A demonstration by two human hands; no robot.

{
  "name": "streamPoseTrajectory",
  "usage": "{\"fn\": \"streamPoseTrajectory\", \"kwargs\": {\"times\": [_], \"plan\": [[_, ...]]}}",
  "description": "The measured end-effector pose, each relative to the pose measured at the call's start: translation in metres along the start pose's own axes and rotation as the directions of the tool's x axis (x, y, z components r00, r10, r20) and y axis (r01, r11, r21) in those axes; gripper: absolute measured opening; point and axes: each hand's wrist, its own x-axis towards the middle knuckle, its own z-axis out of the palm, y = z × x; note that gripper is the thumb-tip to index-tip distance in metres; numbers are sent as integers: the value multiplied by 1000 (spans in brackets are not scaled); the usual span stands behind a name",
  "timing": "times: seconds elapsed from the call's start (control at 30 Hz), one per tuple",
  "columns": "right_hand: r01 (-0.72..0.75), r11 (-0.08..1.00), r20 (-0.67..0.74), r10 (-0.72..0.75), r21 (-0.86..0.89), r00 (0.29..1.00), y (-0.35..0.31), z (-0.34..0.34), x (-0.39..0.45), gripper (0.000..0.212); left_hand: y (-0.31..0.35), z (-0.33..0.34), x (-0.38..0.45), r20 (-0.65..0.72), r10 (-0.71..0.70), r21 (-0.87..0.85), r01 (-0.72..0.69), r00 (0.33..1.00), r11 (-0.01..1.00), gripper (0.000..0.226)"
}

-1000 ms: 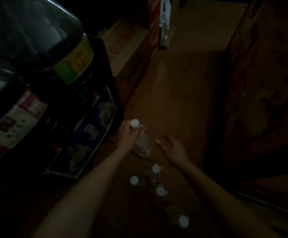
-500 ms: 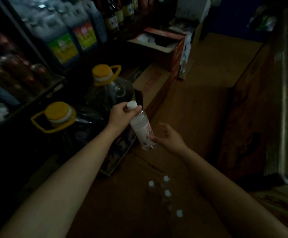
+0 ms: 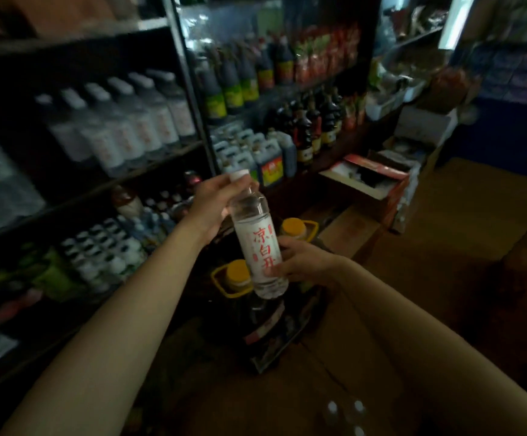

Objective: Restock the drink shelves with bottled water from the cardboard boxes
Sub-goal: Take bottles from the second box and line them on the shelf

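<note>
Now water bottle (image 3: 257, 243), both hands

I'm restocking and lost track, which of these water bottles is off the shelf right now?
The water bottle with the red lettering, gripped near its cap by the left hand and near its base by the right hand. The shelf row of water bottles stands untouched.

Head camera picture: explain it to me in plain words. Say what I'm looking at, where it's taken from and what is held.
No machine here: a person wears a camera on the head, looking forward and down, so both bare arms reach into the picture. The left hand has its grip near the white cap of a water bottle with red characters on its label; the right hand holds its lower part. Ahead on the left stand dark shelves with a row of similar bottles. Below sit yellow-capped jugs, and a few white caps show at the bottom.
</note>
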Motion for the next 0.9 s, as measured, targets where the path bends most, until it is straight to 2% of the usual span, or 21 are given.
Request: {"fn": "streamPoseTrajectory", "kwargs": {"times": [0.13,0.23,0.37,0.43,0.53,0.6,0.67,0.77,0.9], "plan": [[86,995,37,-84,-46,996,-56,28,26,46,37,-46,-5,-140,60,3,-60,988,998,13],[137,988,75,-132,-64,988,-84,55,52,49,51,-75,-9,-231,139,67,-126,963,990,15],[198,979,70,-194,-48,978,-115,94,88,44,65,-118,-10,-265,165,212,-110,950,971,25],[208,977,63,-205,-41,977,-126,109,110,43,70,-144,-5,-224,129,302,-57,966,951,39],[225,972,93,-218,-65,971,-142,127,148,59,77,-184,8,-234,70,308,6,970,951,72],[241,968,126,-231,-67,965,-155,136,175,64,83,-208,16,-261,88,349,9,961,937,66],[262,964,160,-250,-56,955,-167,144,199,59,89,-226,23,-317,113,354,7,941,935,56],[276,958,219,-254,-73,942,-186,153,238,56,91,-257,38,-387,149,365,2,910,931,29],[266,949,246,-221,-168,944,-208,165,289,50,95,-294,60,-421,157,410,33,893,911,28]]}}
